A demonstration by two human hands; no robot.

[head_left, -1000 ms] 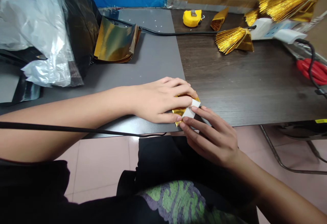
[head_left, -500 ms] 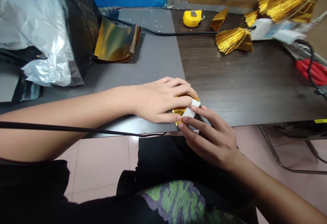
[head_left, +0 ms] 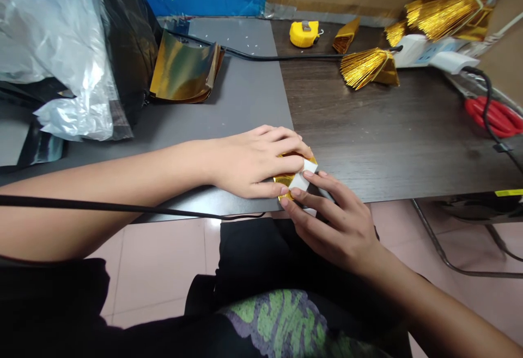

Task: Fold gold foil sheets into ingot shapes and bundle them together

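Note:
A small folded piece of gold foil paper (head_left: 286,180) with a white underside (head_left: 303,177) lies at the near edge of the table (head_left: 388,145). My left hand (head_left: 253,159) rests over it, fingers curled and pressing it down, thumb along its near side. My right hand (head_left: 330,219) comes from below, its fingertips pinching and pressing the white flap against the gold fold. Most of the paper is hidden under my left fingers.
A stack of gold foil sheets (head_left: 183,72) lies on the grey mat (head_left: 241,96) beside plastic bags (head_left: 61,47). Fringed gold pieces (head_left: 365,66), a yellow tape measure (head_left: 304,33), a power strip (head_left: 433,53) and red scissors (head_left: 492,115) sit at the back right. A black cable (head_left: 102,205) crosses my left arm.
Both hands stay on the folded paper; my right fingers have shifted slightly left along the white flap. The view has tilted a little.

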